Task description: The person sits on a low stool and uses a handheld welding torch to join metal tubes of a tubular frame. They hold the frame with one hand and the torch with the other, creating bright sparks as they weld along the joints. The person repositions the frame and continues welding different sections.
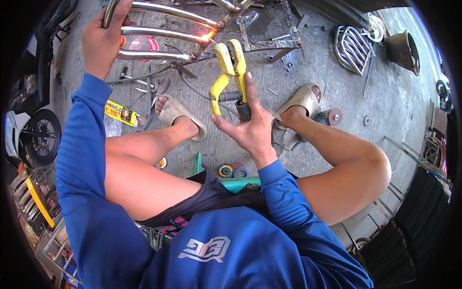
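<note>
1. the left hand [103,41] wraps a chrome tube of the tube frame [163,33], steadying it.
2. the right hand [248,127] is closed on the yellow electrode holder [228,72], lifted clear of the glowing joint [208,36].

We reach our left arm far forward and up, its blue sleeve stretched nearly straight, and our left hand [103,41] is wrapped in a firm fist, knuckles toward us, thumb side uppermost. Our right arm bends at the elbow and rises in front of us, sleeve ending at the wrist. Our right hand [248,127] is raised, back toward us, fingers curled in a grip with the index finger extended upward.
</note>
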Demonstrator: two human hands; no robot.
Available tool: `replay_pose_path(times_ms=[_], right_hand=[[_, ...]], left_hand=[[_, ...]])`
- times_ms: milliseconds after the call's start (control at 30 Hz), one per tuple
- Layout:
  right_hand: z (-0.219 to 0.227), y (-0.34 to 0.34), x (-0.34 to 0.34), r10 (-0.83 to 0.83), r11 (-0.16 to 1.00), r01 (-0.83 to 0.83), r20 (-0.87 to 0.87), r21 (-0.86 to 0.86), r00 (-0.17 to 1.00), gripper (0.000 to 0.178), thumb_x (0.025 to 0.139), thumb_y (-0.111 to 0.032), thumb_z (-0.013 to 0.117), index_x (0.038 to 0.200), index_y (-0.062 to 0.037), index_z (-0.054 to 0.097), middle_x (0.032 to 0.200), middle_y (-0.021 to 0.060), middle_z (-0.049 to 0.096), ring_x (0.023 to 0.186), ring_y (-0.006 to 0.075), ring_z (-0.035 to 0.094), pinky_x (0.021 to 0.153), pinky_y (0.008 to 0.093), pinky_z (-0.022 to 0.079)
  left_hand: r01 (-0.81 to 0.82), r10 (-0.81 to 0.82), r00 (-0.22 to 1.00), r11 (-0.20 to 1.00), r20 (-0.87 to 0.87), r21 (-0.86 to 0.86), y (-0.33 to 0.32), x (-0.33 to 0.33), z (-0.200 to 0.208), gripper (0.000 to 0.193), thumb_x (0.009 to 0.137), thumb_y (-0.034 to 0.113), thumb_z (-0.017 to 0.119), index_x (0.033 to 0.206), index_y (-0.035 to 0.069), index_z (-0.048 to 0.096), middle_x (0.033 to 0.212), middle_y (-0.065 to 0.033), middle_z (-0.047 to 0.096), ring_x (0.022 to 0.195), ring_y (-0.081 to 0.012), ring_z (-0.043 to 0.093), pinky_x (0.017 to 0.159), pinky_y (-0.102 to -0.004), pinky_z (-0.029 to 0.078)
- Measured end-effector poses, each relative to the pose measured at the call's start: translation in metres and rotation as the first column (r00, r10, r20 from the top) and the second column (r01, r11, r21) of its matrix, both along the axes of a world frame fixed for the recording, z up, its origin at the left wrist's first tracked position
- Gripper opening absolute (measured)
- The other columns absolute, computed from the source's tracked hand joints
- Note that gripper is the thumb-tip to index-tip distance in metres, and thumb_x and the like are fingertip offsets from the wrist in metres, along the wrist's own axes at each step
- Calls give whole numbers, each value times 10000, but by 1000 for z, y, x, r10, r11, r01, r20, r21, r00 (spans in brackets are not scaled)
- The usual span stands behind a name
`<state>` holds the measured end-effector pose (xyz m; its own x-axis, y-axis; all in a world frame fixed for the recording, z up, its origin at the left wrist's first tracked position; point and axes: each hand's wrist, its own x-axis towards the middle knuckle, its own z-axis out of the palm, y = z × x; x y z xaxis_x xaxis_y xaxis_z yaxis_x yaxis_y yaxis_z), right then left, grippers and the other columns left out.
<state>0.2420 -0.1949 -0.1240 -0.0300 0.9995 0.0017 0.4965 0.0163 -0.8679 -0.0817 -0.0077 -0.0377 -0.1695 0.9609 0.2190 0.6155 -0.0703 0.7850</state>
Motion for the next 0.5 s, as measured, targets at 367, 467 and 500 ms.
replay_pose_path(times_ms=[367, 467, 500], right_hand=[[-6, -1, 1, 1, 1000, -1, -16, -7, 1000, 1202, 700, -420, 951, 1676, -196, 287, 1119, 240, 757, 965, 394, 769, 830, 434, 613], [-7, -1, 0, -3, 1000, 3, -7, 22, 1000, 1195, 699, -411, 950, 1673, -190, 294, 1141, 243, 754, 990, 397, 765, 854, 432, 614], [-7, -1, 0, -4, 1000, 4, -19, -3, 1000, 1194, 699, -407, 950, 1673, -190, 294, 1146, 244, 752, 995, 397, 764, 859, 433, 614]], left_hand=[[-2, 2, 1000, 1000, -23, 15, 1, -5, -5, 544, 973, 544, 734, 1091, 15, 781, 839, -46, 732, 802, -124, 726, 738, -255, 541], [-11, 11, 999, 1000, -30, 1, 1, -5, -4, 546, 970, 545, 738, 1094, 15, 781, 833, -40, 724, 803, -122, 727, 739, -254, 541], [-16, 16, 999, 1000, -30, -6, 1, -5, -4, 547, 969, 545, 740, 1095, 14, 781, 831, -38, 721, 804, -122, 727, 740, -253, 541]])
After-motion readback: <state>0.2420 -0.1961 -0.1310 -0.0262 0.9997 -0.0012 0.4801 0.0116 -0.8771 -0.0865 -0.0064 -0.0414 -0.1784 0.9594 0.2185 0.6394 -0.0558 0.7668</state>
